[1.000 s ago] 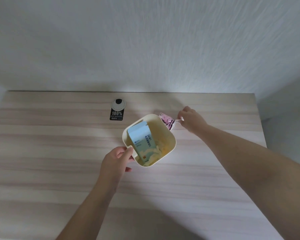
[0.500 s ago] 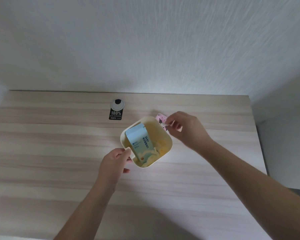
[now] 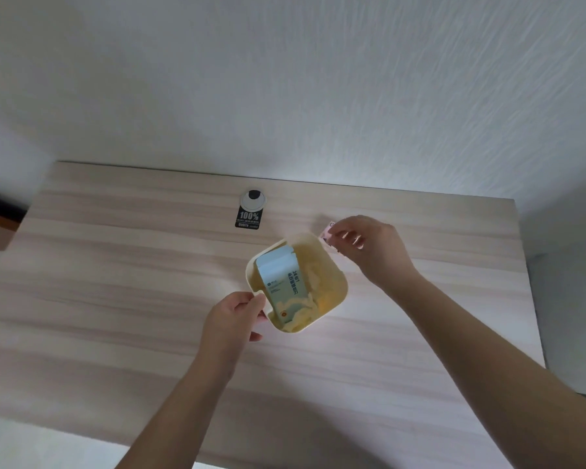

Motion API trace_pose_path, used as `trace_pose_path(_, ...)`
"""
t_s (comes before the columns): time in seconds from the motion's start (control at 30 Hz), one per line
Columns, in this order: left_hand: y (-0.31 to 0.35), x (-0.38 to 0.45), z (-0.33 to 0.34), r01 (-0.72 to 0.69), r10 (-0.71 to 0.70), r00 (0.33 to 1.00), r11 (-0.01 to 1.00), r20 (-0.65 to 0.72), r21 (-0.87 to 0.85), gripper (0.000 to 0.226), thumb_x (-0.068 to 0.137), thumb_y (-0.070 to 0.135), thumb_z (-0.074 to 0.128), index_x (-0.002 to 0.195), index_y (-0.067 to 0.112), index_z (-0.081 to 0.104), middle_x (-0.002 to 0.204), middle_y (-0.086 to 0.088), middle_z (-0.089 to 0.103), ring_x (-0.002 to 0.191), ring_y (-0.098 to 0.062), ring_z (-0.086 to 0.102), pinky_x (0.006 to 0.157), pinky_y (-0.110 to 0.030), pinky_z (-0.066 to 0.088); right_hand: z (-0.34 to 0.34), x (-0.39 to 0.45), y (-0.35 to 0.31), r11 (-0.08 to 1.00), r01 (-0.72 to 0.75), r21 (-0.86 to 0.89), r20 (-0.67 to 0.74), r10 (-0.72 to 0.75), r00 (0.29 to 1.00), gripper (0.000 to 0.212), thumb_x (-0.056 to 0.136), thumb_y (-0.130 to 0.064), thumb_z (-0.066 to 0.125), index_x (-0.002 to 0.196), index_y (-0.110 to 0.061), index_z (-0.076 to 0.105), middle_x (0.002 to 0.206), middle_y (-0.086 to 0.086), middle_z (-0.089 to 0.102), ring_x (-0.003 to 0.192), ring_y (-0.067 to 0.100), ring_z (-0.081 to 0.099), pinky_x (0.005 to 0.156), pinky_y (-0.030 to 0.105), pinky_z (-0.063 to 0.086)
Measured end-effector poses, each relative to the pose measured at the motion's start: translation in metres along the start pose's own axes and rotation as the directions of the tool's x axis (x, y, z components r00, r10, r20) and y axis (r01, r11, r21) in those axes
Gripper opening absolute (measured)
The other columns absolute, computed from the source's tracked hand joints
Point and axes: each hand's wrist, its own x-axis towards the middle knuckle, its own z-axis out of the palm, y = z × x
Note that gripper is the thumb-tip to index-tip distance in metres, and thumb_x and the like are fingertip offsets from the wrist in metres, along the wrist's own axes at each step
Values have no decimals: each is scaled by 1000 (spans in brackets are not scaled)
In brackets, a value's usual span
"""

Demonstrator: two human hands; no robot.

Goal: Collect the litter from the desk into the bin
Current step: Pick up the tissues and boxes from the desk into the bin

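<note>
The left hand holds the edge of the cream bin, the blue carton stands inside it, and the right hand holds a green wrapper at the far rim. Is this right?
Not quite: the wrapper is pink, not green, as the head view shows. The rest holds: the left hand holds the cream bin at its edge, the blue carton stands inside, and the right hand pinches the wrapper at the far rim.
</note>
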Motion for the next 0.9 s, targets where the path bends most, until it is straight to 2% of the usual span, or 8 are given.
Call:
trace_pose_path(0.17,-6,-2,-11,-2,1,1000,999,-15,-48,15,95,21,61,94,8,69,82,-4,72,77,-11,70,51,-24,52,22,23,26,982,-186,41,-65,189,980,7,86,-21,66,92,-22,70,86,-5,71,75,8,64,69,19,48)
trace_pose_path(0.23,-9,-3,-15,-5,4,1000,998,-17,-59,13,95,21,61,91,10,68,83,-4,74,81,-12,73,51,-24,52,36,35,49,965,-246,-91,6,247,969,26,88,-24,61,114,-23,65,109,2,67,96,18,63,82,29,48)
trace_pose_path(0.3,-11,-4,-19,-3,2,1000,997,-23,-72,12,94,21,62,92,11,68,86,-4,76,83,-12,74,51,-25,52,52,43,68,911,-252,-327,163,317,934,49,89,-27,58,136,-27,47,138,8,49,121,30,50,97,40,41)
trace_pose_path(0.4,-16,-6,-25,-3,0,1000,996,-32,-92,15,95,21,61,100,9,68,90,-5,77,83,-11,75,53,-27,52,70,44,85,816,-158,-556,294,371,881,65,87,-25,57,145,-34,30,155,7,22,136,34,29,105,46,31)
trace_pose_path(0.5,-22,-7,-31,-4,-1,999,994,-40,-109,14,95,22,61,99,11,70,88,-2,78,81,-9,75,55,-29,52,81,38,93,770,-78,-633,286,326,901,57,87,-21,56,139,-32,35,151,5,27,136,31,27,103,45,32)
trace_pose_path(0.63,-29,-9,-34,10,-15,999,992,-40,-124,12,94,22,62,96,13,70,86,-1,78,82,-10,76,56,-30,52,88,22,94,762,-72,-644,200,259,945,41,89,-16,53,129,-22,46,136,6,45,123,31,40,96,43,36)
trace_pose_path(0.8,-30,-11,-36,12,-17,999,992,-36,-127,11,94,21,63,95,12,70,85,-1,78,81,-10,76,55,-30,52,77,-3,88,781,-108,-615,199,287,937,40,82,-20,62,121,-27,53,123,5,53,113,30,48,92,42,41)
trace_pose_path(0.9,-30,-12,-35,11,-14,999,994,-30,-111,12,94,21,62,96,11,70,86,-2,78,83,-11,76,56,-30,52,62,-16,74,851,-198,-487,164,311,936,41,79,-25,63,119,-27,52,114,7,60,105,31,54,84,40,46)
